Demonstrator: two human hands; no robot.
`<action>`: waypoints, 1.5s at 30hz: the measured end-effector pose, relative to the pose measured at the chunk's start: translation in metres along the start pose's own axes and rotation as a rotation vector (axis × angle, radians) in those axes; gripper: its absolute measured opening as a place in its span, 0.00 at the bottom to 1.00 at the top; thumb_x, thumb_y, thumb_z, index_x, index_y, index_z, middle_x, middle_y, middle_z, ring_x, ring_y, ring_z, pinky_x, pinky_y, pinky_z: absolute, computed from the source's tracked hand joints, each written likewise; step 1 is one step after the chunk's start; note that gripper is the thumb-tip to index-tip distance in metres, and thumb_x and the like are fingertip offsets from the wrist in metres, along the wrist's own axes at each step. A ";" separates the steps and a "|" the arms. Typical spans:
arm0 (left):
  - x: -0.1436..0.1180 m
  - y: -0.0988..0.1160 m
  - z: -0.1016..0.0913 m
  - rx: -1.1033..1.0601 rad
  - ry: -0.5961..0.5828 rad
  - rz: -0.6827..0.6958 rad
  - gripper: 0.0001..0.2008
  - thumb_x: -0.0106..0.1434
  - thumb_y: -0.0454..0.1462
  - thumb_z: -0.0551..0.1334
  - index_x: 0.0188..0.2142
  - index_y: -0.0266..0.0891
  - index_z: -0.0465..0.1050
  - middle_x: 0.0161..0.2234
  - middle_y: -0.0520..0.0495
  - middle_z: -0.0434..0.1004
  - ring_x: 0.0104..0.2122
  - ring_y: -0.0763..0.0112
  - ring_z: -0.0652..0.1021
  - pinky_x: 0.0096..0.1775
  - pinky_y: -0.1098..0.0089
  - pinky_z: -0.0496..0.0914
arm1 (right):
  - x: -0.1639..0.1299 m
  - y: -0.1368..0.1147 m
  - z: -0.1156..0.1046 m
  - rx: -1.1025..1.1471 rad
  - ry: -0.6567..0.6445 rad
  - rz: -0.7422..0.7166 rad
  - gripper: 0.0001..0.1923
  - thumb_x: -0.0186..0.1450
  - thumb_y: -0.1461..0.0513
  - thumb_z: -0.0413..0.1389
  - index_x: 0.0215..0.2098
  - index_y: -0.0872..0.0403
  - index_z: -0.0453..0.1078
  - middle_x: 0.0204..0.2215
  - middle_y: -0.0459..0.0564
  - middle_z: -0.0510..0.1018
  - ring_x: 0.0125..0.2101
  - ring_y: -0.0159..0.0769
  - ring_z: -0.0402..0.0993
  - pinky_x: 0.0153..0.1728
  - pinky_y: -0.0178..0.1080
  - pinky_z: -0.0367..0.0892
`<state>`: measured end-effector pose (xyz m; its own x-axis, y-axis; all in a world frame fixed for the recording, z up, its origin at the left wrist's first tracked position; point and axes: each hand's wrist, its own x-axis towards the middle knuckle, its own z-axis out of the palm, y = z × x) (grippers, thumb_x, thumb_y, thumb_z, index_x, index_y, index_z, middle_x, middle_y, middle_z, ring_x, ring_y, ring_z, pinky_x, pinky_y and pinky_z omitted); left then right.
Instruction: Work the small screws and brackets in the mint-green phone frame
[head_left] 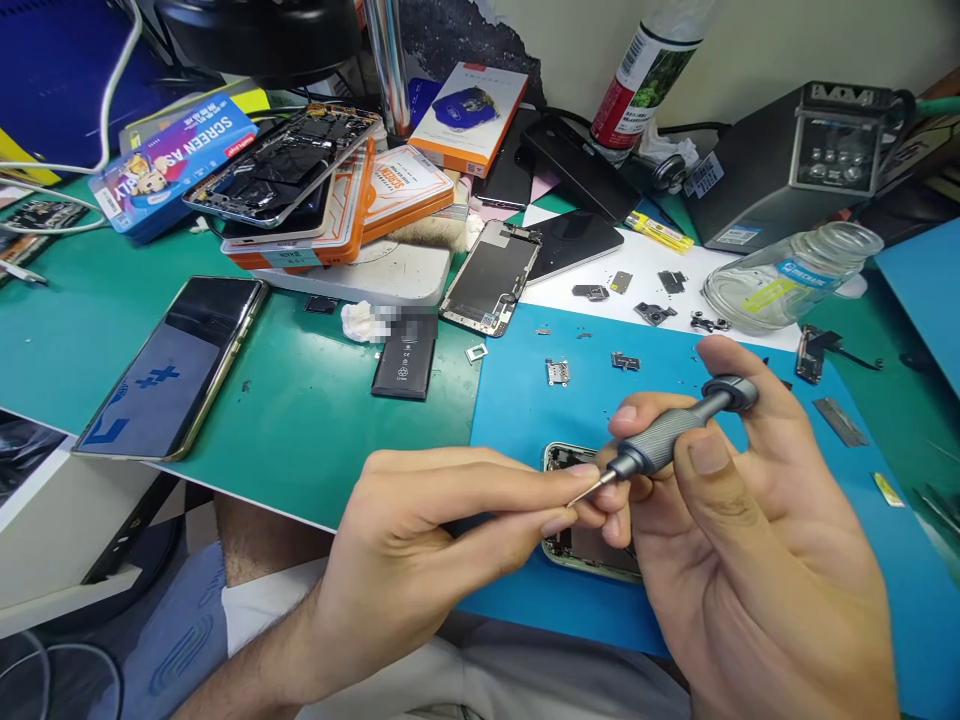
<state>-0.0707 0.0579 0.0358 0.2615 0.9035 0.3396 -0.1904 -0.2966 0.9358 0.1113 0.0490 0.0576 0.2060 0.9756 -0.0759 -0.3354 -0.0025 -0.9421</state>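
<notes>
My right hand [765, 530] grips a grey precision screwdriver [660, 441], its knurled handle between thumb and fingers and its capped end near the raised index finger. The thin shaft points down and left. My left hand [442, 540] is closed in a pinch, thumb and index finger meeting at the screwdriver's tip; anything tiny between them is hidden. Below both hands lies an opened phone housing [592, 565] with a pale frame, partly covered by my fingers. It rests on a blue mat [525, 420].
Small phone parts [625, 361] lie scattered on the mat and on white paper. A black battery [405, 360], a detached screen [491, 275] and a phone [172, 370] lie to the left. Boxes [405, 185] stack behind. A glass jar [787, 275] stands at right.
</notes>
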 end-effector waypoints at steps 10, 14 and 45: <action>-0.001 0.000 -0.001 0.014 -0.018 0.021 0.21 0.72 0.25 0.73 0.59 0.46 0.88 0.47 0.48 0.93 0.43 0.67 0.93 0.47 0.76 0.86 | 0.001 -0.003 0.000 0.019 -0.019 0.041 0.30 0.69 0.55 0.74 0.64 0.39 0.67 0.37 0.40 0.86 0.22 0.31 0.81 0.25 0.31 0.82; -0.002 0.000 -0.001 0.032 -0.026 0.017 0.21 0.72 0.26 0.73 0.59 0.48 0.88 0.47 0.48 0.93 0.43 0.66 0.93 0.47 0.75 0.87 | -0.001 -0.002 -0.001 0.014 -0.012 0.039 0.28 0.71 0.54 0.72 0.64 0.39 0.68 0.37 0.41 0.85 0.22 0.30 0.81 0.23 0.29 0.81; -0.001 0.001 0.002 0.010 0.021 0.035 0.20 0.70 0.23 0.73 0.57 0.42 0.89 0.46 0.50 0.94 0.44 0.74 0.92 0.50 0.82 0.83 | 0.001 0.002 -0.001 0.013 -0.007 -0.005 0.24 0.72 0.56 0.72 0.61 0.40 0.70 0.40 0.41 0.85 0.26 0.28 0.84 0.33 0.28 0.85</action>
<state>-0.0689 0.0564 0.0364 0.2350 0.8989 0.3699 -0.1892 -0.3310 0.9245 0.1119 0.0498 0.0554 0.2014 0.9771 -0.0691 -0.3461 0.0050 -0.9382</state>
